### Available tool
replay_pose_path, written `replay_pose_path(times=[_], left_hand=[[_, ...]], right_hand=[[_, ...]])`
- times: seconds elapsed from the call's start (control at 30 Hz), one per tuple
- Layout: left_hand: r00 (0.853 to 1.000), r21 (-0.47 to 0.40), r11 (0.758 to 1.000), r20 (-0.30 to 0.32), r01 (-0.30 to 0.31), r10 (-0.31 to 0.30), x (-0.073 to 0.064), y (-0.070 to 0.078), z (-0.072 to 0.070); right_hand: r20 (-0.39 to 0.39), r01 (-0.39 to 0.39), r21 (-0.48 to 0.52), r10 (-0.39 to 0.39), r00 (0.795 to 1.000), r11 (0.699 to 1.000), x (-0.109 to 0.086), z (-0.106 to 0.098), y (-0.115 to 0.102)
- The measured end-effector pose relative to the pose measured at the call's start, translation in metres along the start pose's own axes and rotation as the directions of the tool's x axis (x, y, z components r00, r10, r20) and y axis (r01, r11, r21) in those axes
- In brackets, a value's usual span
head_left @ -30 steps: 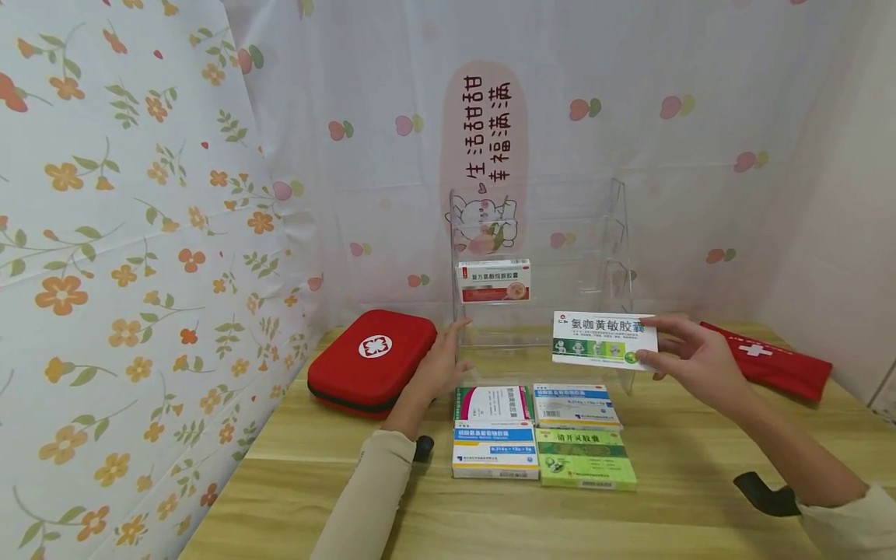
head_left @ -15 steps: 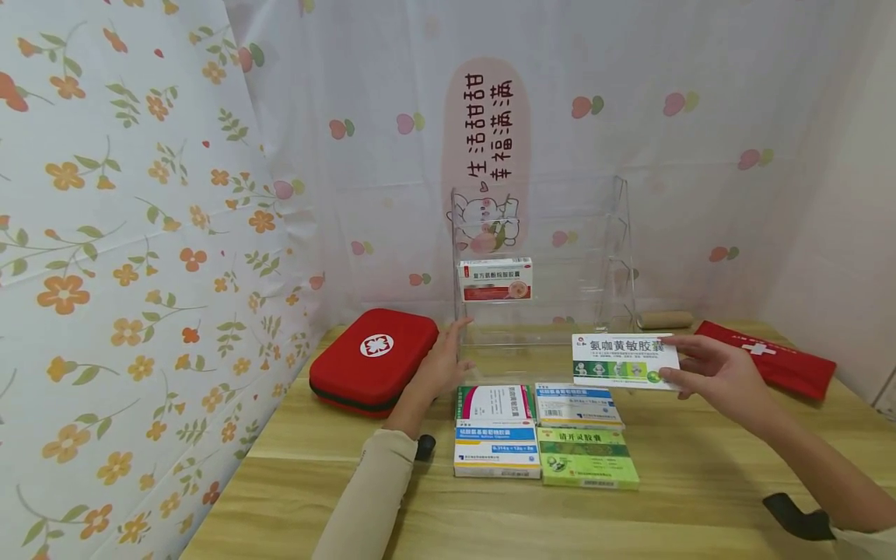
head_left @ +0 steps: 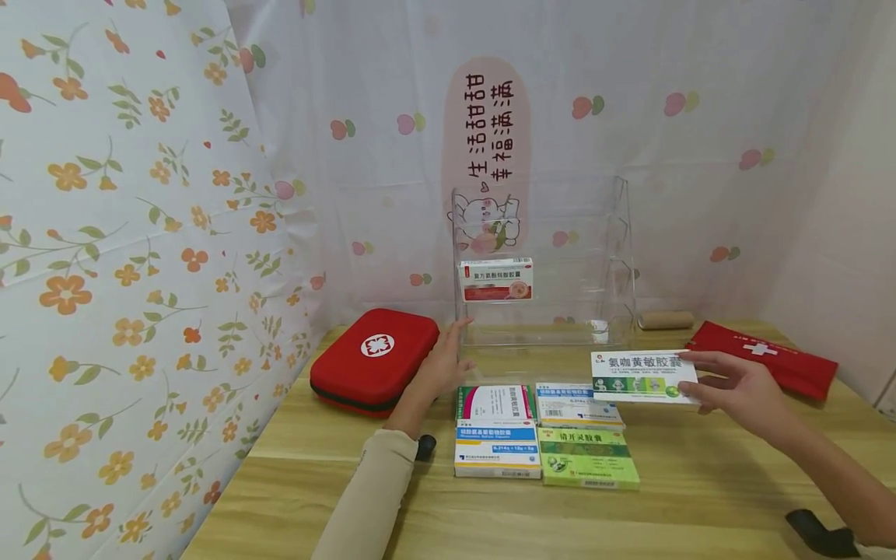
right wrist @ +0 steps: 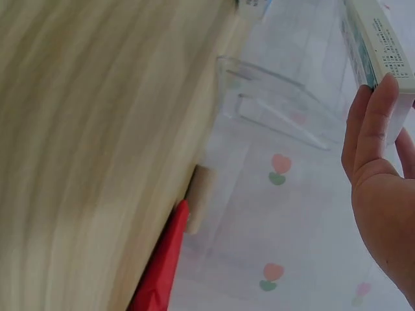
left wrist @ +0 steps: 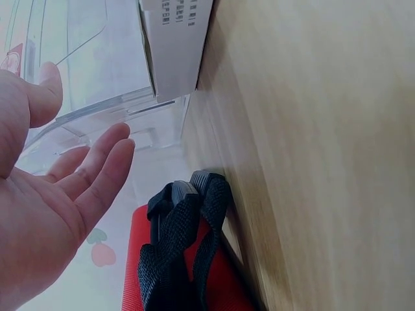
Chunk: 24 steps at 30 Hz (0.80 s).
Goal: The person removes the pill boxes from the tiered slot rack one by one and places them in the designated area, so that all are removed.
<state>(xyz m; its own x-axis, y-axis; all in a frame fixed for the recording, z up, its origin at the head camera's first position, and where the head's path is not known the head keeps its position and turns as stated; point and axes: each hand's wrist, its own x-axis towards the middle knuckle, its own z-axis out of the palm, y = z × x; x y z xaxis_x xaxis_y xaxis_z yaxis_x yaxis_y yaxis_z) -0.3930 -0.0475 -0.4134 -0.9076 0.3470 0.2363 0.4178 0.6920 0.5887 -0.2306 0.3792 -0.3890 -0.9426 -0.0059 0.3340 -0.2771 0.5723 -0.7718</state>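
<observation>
My right hand [head_left: 742, 387] pinches a white and green medicine box [head_left: 638, 375] by its right end, thumb in front and fingers behind. The box is in the air, its printed face towards me, overlapping a blue and white medicine box [head_left: 575, 412] in the head view. My left hand [head_left: 439, 369] is at the left side of a clear acrylic display rack [head_left: 546, 339], fingers spread; whether they touch it I cannot tell. In the left wrist view that hand [left wrist: 45, 207] holds nothing. A red and white medicine box [head_left: 496, 281] stands on a shelf of the rack.
In front of the rack lie a pink and green box [head_left: 495, 403], another blue and white box [head_left: 497, 451] and a lime green box [head_left: 589, 459]. A red first-aid case [head_left: 374, 358] is at the left; a red pouch [head_left: 770, 358] and a brown roll [head_left: 665, 320] are at the right.
My right hand has moved right and down with the white and green medicine box, uncovering the brown roll behind. My left hand has stayed at the rack's left side.
</observation>
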Motion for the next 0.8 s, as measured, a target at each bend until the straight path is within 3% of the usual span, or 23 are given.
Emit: replay_pose_path(times=[0.27, 0.5, 0.8], left_hand=[[1.000, 0.001, 1.000, 0.003, 0.006, -0.006, -0.001, 0.002, 0.000], [1.000, 0.022, 0.999, -0.006, -0.024, 0.024, 0.000, 0.002, -0.001], [1.000, 0.013, 0.999, -0.006, -0.029, 0.029, -0.001, 0.001, 0.000]], right_hand=[[0.024, -0.008, -0.055, 0.009, 1.000, 0.998, -0.005, -0.016, 0.017], [0.045, -0.088, -0.045, 0.090, 0.995, 0.995, -0.010, -0.025, 0.028], [0.081, -0.109, -0.076, 0.116, 0.990, 0.991, -0.009, -0.035, 0.039]])
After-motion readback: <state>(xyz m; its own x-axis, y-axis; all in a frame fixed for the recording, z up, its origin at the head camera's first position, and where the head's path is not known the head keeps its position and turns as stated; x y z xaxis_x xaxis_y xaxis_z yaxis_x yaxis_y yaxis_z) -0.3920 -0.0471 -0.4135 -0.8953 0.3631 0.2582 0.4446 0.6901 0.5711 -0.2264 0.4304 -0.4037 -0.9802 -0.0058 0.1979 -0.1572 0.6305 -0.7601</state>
